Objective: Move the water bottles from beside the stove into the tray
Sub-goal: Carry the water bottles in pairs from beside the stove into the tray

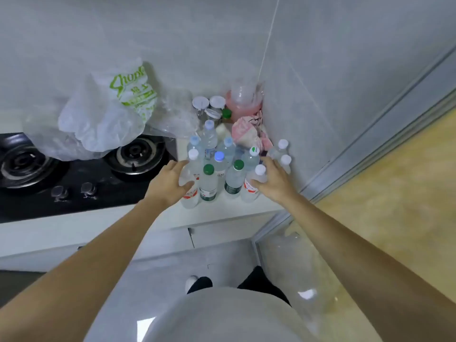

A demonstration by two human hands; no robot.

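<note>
Plastic bag (118, 112) reading "Shop" lies beside unreadable-labelled water bottles (209, 186).

We see a white table (222, 213) carrying a black stove (74, 178), upright water bottles (209, 183) beside it, jars (209, 104) and a plastic bag (103, 114) on the stove.

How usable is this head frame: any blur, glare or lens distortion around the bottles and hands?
Head view: wide-angle bending curves the counter edge and wall lines; overall soft, slightly hazy, so the water bottles show no readable labels; light is even and dim, without hard shadows; glare sits on the floor tiles; left hand and right hand are fairly sharp.
</note>
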